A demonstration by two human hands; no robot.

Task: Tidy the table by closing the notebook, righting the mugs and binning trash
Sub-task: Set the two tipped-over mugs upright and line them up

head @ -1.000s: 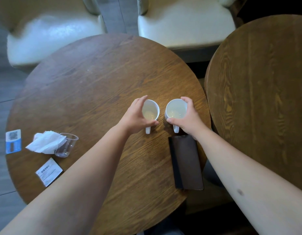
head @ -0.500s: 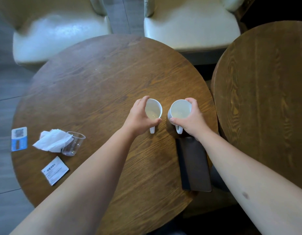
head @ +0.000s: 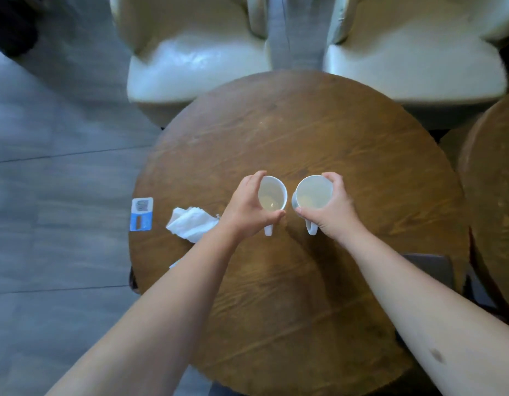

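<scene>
Two white mugs stand upright side by side near the middle of the round wooden table [head: 347, 132], handles pointing toward me. My left hand [head: 247, 210] grips the left mug [head: 273, 195] by its rim and side. My right hand [head: 331, 212] grips the right mug [head: 311, 194] the same way. A crumpled white tissue [head: 190, 222] lies left of my left wrist. The dark closed notebook [head: 431, 267] shows only as a corner behind my right forearm. My left forearm hides the plastic cup and most of the white sachet [head: 174, 264].
A blue-and-white QR card [head: 142, 214] sits at the table's left edge. Two cream armchairs [head: 196, 64] [head: 413, 64] stand beyond the far edge. A second wooden table [head: 496, 201] is close on the right. Grey floor [head: 61, 195] lies to the left.
The view has swung so the table sits further right and the hands nearer its centre. Both hands keep their grip on the mugs; my left forearm now covers the plastic cup.
</scene>
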